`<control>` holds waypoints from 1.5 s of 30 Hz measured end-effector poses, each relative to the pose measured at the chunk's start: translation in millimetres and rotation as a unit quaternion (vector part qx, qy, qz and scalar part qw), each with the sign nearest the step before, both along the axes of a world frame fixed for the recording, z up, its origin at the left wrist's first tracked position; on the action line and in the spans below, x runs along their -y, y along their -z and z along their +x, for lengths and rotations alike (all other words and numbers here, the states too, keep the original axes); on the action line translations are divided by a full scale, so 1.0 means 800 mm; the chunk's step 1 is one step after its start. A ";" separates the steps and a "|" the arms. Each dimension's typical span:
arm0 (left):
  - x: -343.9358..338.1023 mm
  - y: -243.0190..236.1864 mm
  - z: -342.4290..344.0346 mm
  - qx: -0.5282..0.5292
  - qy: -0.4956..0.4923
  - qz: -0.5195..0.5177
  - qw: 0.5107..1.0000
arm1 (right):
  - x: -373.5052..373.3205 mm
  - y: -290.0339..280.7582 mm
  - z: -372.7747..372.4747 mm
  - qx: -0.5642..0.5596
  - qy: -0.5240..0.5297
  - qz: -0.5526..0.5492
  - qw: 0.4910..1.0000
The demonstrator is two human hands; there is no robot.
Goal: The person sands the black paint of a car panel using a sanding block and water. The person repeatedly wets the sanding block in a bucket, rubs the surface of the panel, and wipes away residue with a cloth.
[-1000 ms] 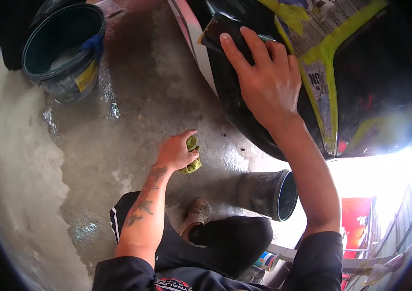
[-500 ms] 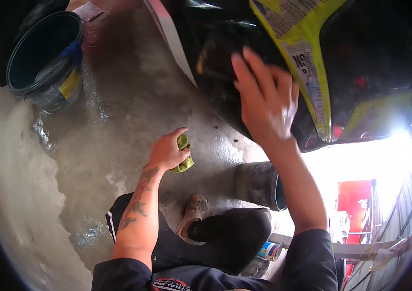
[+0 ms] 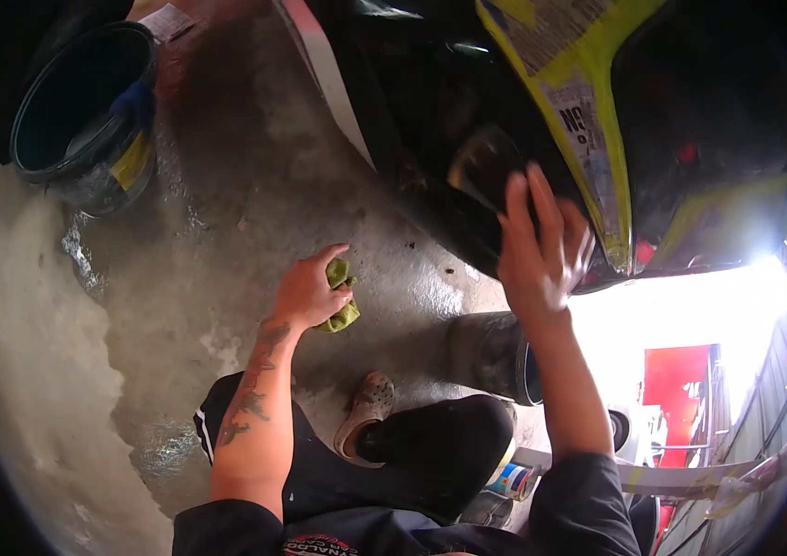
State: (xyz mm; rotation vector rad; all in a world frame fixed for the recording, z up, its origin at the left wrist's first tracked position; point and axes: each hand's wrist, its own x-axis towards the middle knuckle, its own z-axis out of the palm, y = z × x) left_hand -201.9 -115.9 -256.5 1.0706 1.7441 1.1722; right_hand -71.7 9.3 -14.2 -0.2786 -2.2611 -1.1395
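My left hand (image 3: 308,295) is closed around a crumpled yellow-green cloth (image 3: 340,296), held above the wet floor. On the right, my right hand (image 3: 544,246) reaches across a glossy black vehicle body panel (image 3: 440,139). Its fingertips press a dark flat pad with a tan edge (image 3: 491,167) against the panel; both are blurred by motion. Yellow masking tape with printed paper (image 3: 588,139) runs over the panel beside that hand.
A dark bucket (image 3: 88,120) with a blue cloth (image 3: 137,97) over its rim stands far left on the concrete floor (image 3: 217,185). Another dark bucket (image 3: 491,352) lies under my right forearm. A small can (image 3: 510,482) is by my leg.
My right hand has slid the dark pad nearer to me and rightward over the panel. My left hand, with the cloth, has shifted slightly left.
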 end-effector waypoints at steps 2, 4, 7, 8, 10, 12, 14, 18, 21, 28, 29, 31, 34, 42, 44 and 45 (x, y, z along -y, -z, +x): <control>0.002 -0.003 -0.002 -0.021 -0.030 0.009 0.999 | -0.006 0.005 0.013 -0.026 -0.022 0.008 0.999; 0.003 -0.004 0.001 -0.048 -0.046 0.014 0.998 | -0.017 0.007 -0.004 -0.021 -0.003 0.012 1.000; 0.003 -0.001 0.010 -0.085 -0.036 -0.003 0.996 | -0.020 0.000 -0.064 -0.018 -0.017 0.015 1.000; 0.000 0.000 0.013 -0.067 -0.021 0.008 0.997 | -0.015 -0.003 -0.071 0.003 -0.003 -0.002 1.000; -0.003 0.003 0.015 -0.043 0.004 0.020 0.999 | -0.011 0.001 -0.045 0.015 0.002 0.006 1.000; -0.004 0.005 0.014 -0.027 -0.001 0.043 0.999 | -0.003 0.000 -0.002 0.038 -0.014 0.016 0.999; -0.002 0.005 0.010 -0.025 -0.020 0.041 0.999 | -0.003 -0.003 0.018 0.050 -0.026 0.029 0.998; -0.001 0.001 0.009 -0.048 -0.033 0.044 0.997 | -0.018 -0.009 -0.018 0.044 -0.037 0.042 0.997; -0.004 -0.003 0.017 -0.044 -0.001 0.006 0.999 | -0.022 -0.009 -0.052 0.028 -0.036 0.027 0.999; -0.003 -0.008 0.015 -0.020 0.001 0.018 1.000 | -0.001 0.004 0.020 0.129 -0.072 -0.005 0.989; -0.003 -0.007 0.015 -0.033 0.002 0.016 0.999 | -0.007 0.007 0.017 0.145 -0.048 -0.014 0.988; -0.003 -0.004 0.014 -0.046 0.000 0.009 0.999 | -0.015 0.008 -0.022 0.102 -0.050 -0.031 0.993; -0.006 0.002 0.018 -0.056 0.010 -0.006 0.998 | -0.019 0.011 -0.044 0.083 -0.061 -0.035 0.994; -0.002 0.002 0.016 -0.052 -0.035 0.056 0.996 | 0.000 -0.011 -0.009 0.151 -0.062 -0.027 0.986; -0.003 0.001 0.016 -0.065 -0.021 0.022 0.997 | -0.004 -0.010 -0.049 0.143 -0.082 -0.023 0.986; -0.004 0.002 0.017 -0.078 -0.004 -0.011 0.997 | -0.009 -0.004 -0.069 0.119 -0.094 -0.021 0.988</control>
